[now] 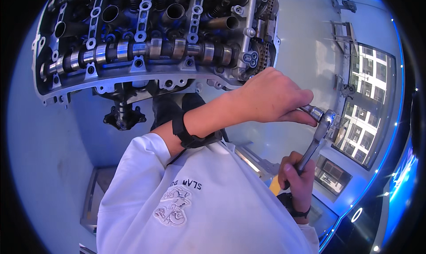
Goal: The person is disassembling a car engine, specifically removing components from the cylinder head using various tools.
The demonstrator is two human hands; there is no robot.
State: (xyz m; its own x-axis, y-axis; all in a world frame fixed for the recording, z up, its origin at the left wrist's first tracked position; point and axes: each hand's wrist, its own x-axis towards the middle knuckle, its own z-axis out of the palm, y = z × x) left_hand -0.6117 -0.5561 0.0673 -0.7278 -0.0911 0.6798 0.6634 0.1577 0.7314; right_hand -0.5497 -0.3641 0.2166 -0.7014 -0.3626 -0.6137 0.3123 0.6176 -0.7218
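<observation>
My left hand (277, 96), its arm reaching across my body, is closed round a metal extension bar (306, 108). Most of the bar is hidden in the fist, and its far end cannot be seen. The visible end meets a socket-like collar (316, 113) at the head of a chrome ratchet wrench (327, 119). My right hand (298, 177), lower and nearer to me, is wrapped round the ratchet's handle. The engine cylinder head (146, 78) lies beyond, with the left knuckles by its right front corner, beside the timing chain (262, 54).
A camshaft (155, 49) runs along the near side of the engine. Below it hangs a dark bracket-like part (124, 116). Something yellow (275, 186) shows beside my right hand. A window (366, 105) stands at the right, with a blue light strip beyond.
</observation>
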